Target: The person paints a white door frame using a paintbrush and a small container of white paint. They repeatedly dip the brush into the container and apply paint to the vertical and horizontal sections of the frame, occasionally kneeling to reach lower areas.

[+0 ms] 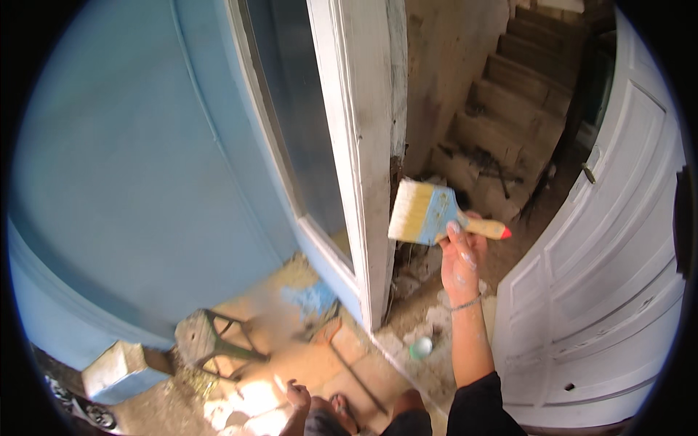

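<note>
My right hand (460, 256) is raised and shut on the wooden handle of a wide flat paintbrush (429, 214). The brush has pale bristles, a ferrule smeared with light blue paint and a red handle tip pointing right. Its bristles sit just right of the worn white door post (363, 145), close to its edge. A thin bracelet circles my right wrist, and paint flecks mark the hand. My left hand is not clearly seen. A hand-like shape (297, 396) and dark hair (327, 423) show at the lower edge, and I cannot tell whose they are.
A light blue wall (145, 167) fills the left. A white panelled door (611, 291) stands open on the right, with concrete stairs (509, 94) beyond. Below are a small metal-legged stool (211, 338), a pale block (120, 370) and a small round greenish object (420, 348) on rubble.
</note>
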Demonstrator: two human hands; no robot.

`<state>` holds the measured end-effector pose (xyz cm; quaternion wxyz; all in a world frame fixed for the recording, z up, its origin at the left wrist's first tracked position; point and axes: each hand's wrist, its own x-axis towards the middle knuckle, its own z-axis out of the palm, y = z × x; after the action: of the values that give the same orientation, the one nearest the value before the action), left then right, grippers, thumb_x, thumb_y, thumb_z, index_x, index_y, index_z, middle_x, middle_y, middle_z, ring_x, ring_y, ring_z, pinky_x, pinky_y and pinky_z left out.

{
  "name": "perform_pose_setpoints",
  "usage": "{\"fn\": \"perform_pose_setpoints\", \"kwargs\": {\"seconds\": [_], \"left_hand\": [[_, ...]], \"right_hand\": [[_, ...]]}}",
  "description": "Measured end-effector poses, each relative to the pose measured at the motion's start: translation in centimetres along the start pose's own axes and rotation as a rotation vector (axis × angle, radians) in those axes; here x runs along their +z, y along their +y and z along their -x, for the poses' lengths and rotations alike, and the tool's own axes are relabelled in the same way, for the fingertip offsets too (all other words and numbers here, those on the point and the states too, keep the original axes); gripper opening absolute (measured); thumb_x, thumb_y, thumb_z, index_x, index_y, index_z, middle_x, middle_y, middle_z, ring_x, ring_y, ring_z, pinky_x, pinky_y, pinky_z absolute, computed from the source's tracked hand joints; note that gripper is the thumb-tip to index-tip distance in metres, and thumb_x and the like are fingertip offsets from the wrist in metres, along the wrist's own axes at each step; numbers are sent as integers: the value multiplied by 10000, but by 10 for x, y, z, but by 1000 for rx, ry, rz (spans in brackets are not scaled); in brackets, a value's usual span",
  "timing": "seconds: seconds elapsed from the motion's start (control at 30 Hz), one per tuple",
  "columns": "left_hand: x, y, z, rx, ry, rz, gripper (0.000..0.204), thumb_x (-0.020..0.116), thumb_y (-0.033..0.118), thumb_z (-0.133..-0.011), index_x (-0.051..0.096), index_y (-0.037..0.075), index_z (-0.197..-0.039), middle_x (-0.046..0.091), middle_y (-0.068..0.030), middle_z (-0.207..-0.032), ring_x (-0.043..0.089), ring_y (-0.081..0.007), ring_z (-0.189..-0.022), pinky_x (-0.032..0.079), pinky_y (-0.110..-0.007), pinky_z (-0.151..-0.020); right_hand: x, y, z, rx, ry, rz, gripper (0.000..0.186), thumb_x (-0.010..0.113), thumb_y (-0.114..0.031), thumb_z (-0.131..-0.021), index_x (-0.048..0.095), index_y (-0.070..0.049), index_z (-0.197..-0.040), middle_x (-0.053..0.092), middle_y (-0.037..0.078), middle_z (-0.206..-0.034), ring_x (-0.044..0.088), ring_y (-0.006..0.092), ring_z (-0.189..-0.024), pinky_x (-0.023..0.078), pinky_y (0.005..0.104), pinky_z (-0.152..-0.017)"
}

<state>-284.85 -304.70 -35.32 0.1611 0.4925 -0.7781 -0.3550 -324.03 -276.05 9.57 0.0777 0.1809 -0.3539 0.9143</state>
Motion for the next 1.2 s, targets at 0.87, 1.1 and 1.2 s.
{"fn": "perform_pose_setpoints", "kwargs": {"seconds": [0.87, 1.1, 1.2], "left_hand": [[-228, -20, 77, -357, -214, 63, 747, 614, 27, -845, 252, 48, -1498, 684, -159, -905, 658, -239, -755, 535, -350, -691], [-235, -22, 71, -335, -240, -161, 702, 654, 88, -835, 334, 66, -1460, 701, -208, -914, 684, -351, -858, 531, -445, -804], [-244, -32, 74, -378, -226, -250, 767, 654, 50, -821, 275, 35, -1488, 687, -154, -878, 667, -235, -739, 552, -362, -672]], "right_hand": [[120, -41, -70, -27, 113, 33, 332, 755, -66, -893, 568, -61, -1167, 667, 69, -1141, 641, 179, -1063, 542, 385, -905], [113, -59, -70, -185, 54, -28, 329, 721, -40, -916, 551, -52, -1197, 670, 74, -1179, 655, 214, -1081, 538, 430, -963], [120, -52, -83, -105, -81, 32, 359, 738, -46, -903, 539, -49, -1202, 657, 81, -1179, 646, 200, -1079, 545, 425, -944]]}}
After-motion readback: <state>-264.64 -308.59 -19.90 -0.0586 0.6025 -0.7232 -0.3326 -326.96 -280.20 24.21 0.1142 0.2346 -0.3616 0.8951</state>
